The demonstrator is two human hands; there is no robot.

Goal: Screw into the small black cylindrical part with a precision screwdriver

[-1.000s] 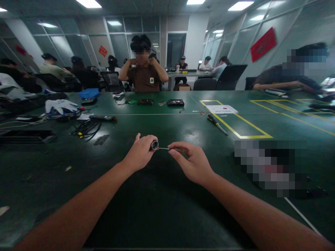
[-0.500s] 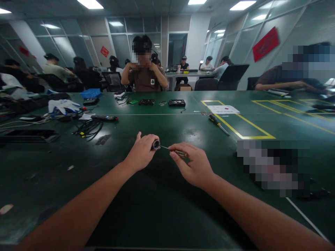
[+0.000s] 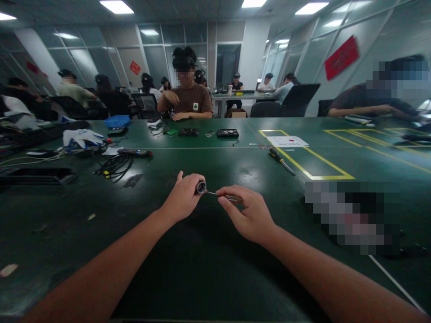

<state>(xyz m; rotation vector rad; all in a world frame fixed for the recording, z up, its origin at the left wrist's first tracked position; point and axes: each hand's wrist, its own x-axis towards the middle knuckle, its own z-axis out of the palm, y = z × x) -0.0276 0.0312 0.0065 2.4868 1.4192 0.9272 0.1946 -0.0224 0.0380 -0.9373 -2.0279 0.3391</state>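
Right hand (image 3: 248, 210) grips thin screwdriver (image 3: 232, 198), handle partly covered. Left hand (image 3: 183, 196) clasps dark tubular part (image 3: 201, 187) above desk (image 3: 202, 269) — body mostly hidden, open end showing; tip contact unclear. Beyond — black cable (image 3: 116, 169), ends indistinct.

Dark green flat tabletop (image 3: 188, 264) looks smooth and kinda glossy, the round grey hollow part (image 3: 201, 187) has a metallic sheen, the slim brown-handled tool (image 3: 233, 198) has a shiny metal shaft, blue rectangular basket (image 3: 116, 121) looks plastic, white flat sheet (image 3: 288, 142) looks like paper
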